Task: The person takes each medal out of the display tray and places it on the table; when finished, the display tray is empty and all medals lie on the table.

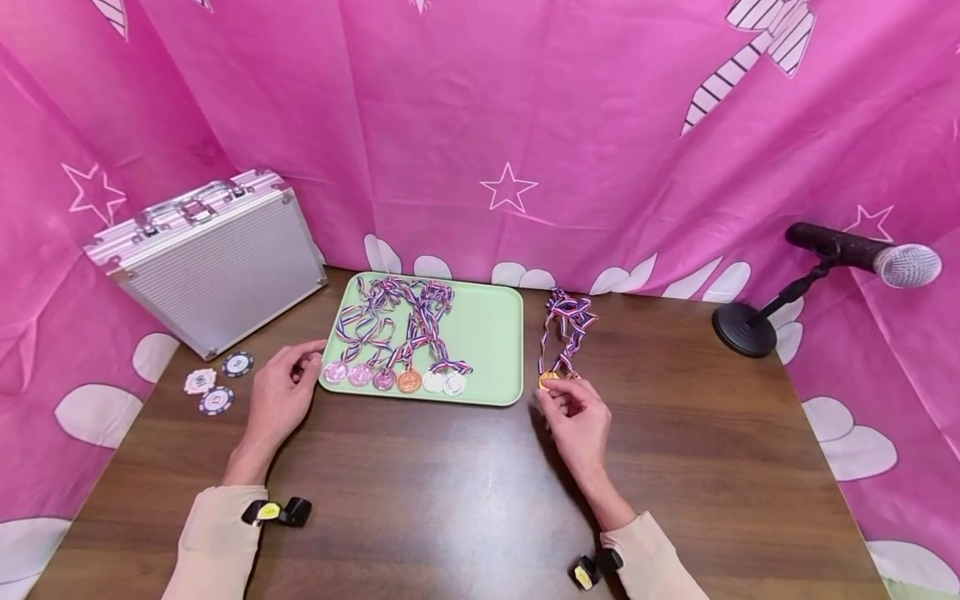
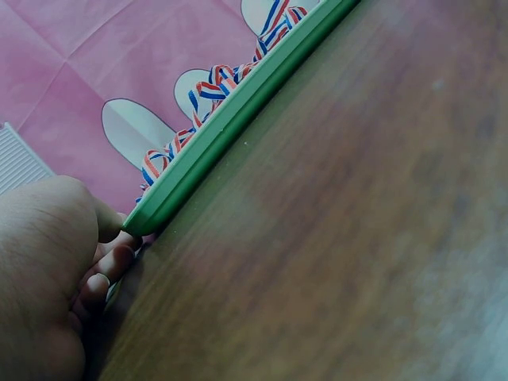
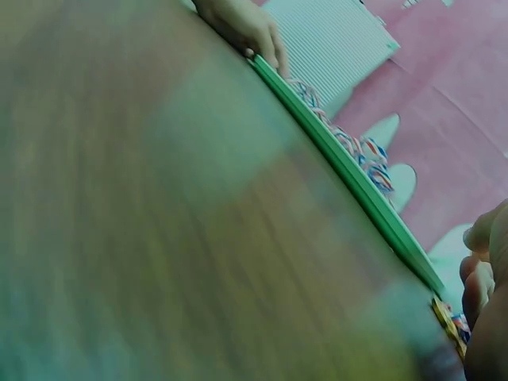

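Note:
My left hand (image 1: 283,387) grips the left rim of a light green tray (image 1: 491,333), thumb over the edge and fingers curled below in the left wrist view. Along the tray's front lie several medals in a row: pinkish ones, a copper-coloured medal (image 1: 408,381) and silver medals (image 1: 453,383). Their red, white and blue ribbons (image 1: 427,321) stretch toward the back. Right of the tray, a gold medal (image 1: 548,380) lies on the table, its striped ribbon (image 1: 570,312) behind it. My right hand (image 1: 581,421) hovers with loosely bent fingers, fingertips right at this medal.
A silver aluminium case (image 1: 225,258) stands at the back left. Several poker chips (image 1: 217,401) lie in front of it. A microphone (image 1: 862,250) on a black stand (image 1: 744,329) is at the back right. Pink printed cloth (image 1: 600,167) hangs behind the wooden table (image 1: 450,500).

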